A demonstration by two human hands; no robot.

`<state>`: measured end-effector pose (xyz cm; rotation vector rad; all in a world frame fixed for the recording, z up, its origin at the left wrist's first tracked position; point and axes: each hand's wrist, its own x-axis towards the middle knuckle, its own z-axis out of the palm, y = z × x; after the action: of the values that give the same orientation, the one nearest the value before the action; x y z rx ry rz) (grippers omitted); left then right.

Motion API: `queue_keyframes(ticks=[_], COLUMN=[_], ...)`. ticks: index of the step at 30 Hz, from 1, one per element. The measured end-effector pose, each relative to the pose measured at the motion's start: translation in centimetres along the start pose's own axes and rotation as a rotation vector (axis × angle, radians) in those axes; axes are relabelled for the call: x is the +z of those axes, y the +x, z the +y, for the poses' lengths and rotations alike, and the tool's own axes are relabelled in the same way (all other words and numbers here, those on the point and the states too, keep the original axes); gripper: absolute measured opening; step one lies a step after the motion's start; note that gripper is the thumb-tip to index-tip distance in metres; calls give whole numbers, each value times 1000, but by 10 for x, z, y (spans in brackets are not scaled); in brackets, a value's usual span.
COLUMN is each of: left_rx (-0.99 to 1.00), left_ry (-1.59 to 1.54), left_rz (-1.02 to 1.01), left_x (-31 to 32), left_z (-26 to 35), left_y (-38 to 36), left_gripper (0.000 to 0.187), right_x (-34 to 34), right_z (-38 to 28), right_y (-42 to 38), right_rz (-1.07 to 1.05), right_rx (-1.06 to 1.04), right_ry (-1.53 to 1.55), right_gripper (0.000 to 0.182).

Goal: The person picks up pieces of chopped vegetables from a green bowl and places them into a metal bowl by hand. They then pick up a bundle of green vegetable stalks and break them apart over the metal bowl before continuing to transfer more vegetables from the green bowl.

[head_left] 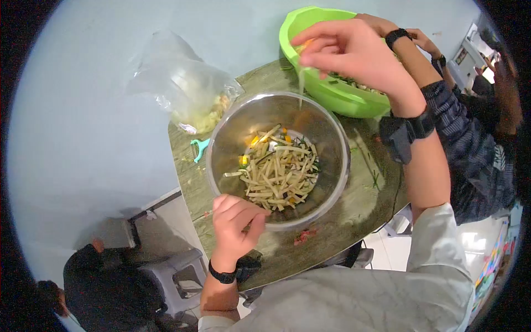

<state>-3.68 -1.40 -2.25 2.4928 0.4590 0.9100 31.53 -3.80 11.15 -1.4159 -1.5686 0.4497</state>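
Note:
A shiny metal bowl (pixel 338 182) stands on the table with pale vegetable strips (pixel 276 171) inside, mixed with orange pieces and dark green bits. At its near left rim is my left hand (pixel 235 224), with bent fingers closed over the edge. My right hand (pixel 354 52) is raised between this bowl and a green basin (pixel 326 97). Its thumb and fingers are pinched together, and a thin pale strip (pixel 301 83) hangs below the fingertips, blurred. Behind those fingers shows something orange, partly hidden.
A clear plastic bag (pixel 182 83) with pale food stands at the back left, near a turquoise peeler (pixel 199 149). Another person's arm (pixel 415 58) reaches to the green basin. Scraps lie on the table (pixel 365 188). A person in black (pixel 110 288) and a grey stool (pixel 177 276) are lower left.

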Motion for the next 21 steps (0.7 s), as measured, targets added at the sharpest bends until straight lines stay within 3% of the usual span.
queue_keyframes(ticks=[1,4,5,8,10,11,12,17,21], left_rx=[5,-6,-6,-11,-13,7,16,-5,17], left_ry=[4,38,32,22,18,18,15,7,15], left_rz=[2,-25,-26,-22,-14,-12,-9,-7,4], left_x=[1,-1,-1,-1,-1,-1,-1,-1,1], left_z=[-1,2,2,1,1,-2,-2,2,1], left_y=[0,1,1,-1,-1,3,3,1,-1], left_gripper=[6,6,6,7,8,8,8,7,8], right_x=[4,-16,-26,-38,-27,-29,-26,-26,-32], right_z=[0,29,47,85,90,100,98,95,102], right_y=[3,31,40,55,52,47,49,42,40], right_rz=[-60,62,108,-196,-330,-357,-406,-343,-213], right_rx=[-3,24,-56,119,227,97,181,173,132], right_ry=[-19,-265,-392,-934,-819,-701,-752,-914,-814], right_gripper=[28,29,27,12,11,14,14,11,9])
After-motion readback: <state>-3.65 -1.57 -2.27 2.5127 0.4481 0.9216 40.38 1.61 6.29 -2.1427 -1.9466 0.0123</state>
